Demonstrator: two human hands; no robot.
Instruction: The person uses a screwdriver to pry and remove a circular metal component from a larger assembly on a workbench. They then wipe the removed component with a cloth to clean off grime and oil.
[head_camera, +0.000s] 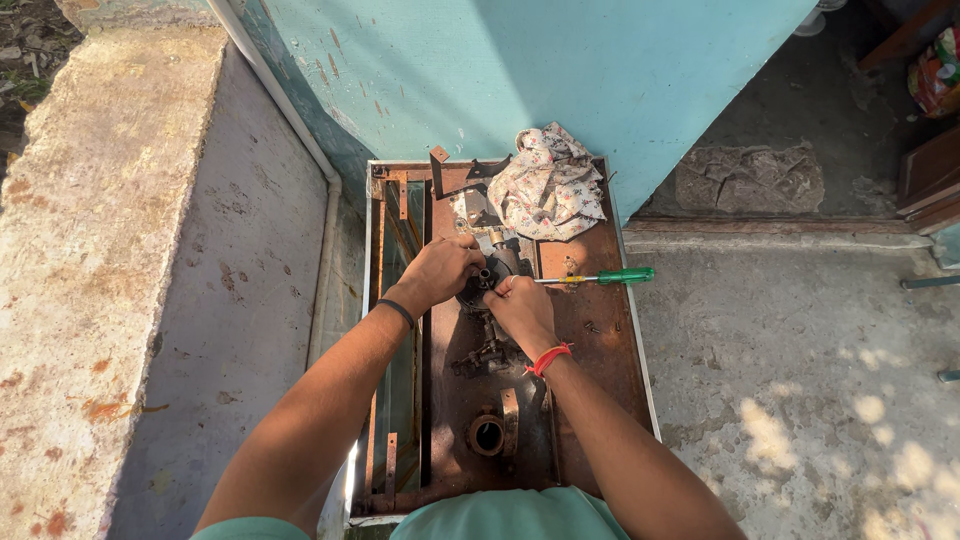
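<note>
Both hands meet over a dark round metal part (484, 283) in the middle of a rusty metal chassis (600, 350). My left hand (440, 268), with a black band on the wrist, grips the part from the left. My right hand (518, 305), with an orange thread on the wrist, has its fingers closed on the part's near right side. A green-handled screwdriver (600, 277) lies on the rusty plate just right of the hands. A floral cloth (548, 185) sits bunched at the chassis's far end.
A rusty round fitting (488, 434) and a small dark mechanism (478, 358) sit on the chassis nearer to me. A turquoise wall (560, 70) rises behind. A concrete ledge (90, 250) and white pipe (325, 240) run along the left; concrete floor (800, 380) lies to the right.
</note>
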